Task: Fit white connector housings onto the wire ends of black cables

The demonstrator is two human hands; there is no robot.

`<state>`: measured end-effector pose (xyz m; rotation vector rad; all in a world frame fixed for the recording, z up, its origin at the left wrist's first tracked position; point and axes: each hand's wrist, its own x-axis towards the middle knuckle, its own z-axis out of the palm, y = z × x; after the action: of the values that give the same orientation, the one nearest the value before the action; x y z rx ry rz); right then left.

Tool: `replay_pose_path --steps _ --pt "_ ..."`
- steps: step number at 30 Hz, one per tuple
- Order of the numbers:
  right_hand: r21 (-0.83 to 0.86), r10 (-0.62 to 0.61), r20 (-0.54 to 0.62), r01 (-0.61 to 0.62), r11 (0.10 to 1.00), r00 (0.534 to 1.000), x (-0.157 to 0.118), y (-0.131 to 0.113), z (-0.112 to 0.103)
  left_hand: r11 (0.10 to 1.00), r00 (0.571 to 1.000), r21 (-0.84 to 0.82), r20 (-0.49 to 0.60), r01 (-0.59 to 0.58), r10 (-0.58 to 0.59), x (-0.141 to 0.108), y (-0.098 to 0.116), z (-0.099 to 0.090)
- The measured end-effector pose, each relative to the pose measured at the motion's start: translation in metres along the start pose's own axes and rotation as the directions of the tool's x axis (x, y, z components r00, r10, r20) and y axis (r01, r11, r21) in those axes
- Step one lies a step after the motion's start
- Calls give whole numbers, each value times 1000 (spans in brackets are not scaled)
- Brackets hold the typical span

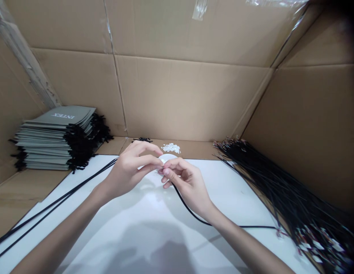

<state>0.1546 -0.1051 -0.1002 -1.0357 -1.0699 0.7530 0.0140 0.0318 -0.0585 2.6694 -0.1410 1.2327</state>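
Observation:
Over the middle of the white work surface (131,236), my two hands meet at the end of a black cable (191,213). My right hand (186,180) is closed, pinching the cable near its tip, and the cable runs down under that wrist and off to the right. The left hand (135,163) brings its thumb and a fingertip together at the same tip; whatever tiny part lies in that pinch is too small to make out. Just behind the fingertips is a white round dish (168,156), partly hidden by the hands.
Small white pieces (171,148) and small black pieces (142,140) lie on cardboard at the back. A stack of grey INTEX pouches (48,140) with black cords stands left. Black cables (79,185) cross the left side; a large cable bundle (268,182) lies right. Cardboard walls (188,99) surround everything.

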Motion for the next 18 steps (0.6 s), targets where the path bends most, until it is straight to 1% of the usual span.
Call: replay_pose_path --steps 5,9,12,15,18 --pt "-77 32 37 -29 997 999 2 -2 -1 993 997 -88 37 75 -72 -1 1 1" --pt "-87 34 21 -33 996 999 3 -4 0 968 980 -160 73 193 -183 -2 2 2" --pt "-74 50 2 -50 996 999 2 -5 0 949 970 -203 61 242 -235 -1 2 2" --pt "-66 61 -15 -62 996 998 1 -6 1 955 973 -188 -1 228 -232 1 2 2" --pt "-57 67 -30 -69 996 997 1 -9 3 984 987 -109 -57 141 -148 2 2 -1"
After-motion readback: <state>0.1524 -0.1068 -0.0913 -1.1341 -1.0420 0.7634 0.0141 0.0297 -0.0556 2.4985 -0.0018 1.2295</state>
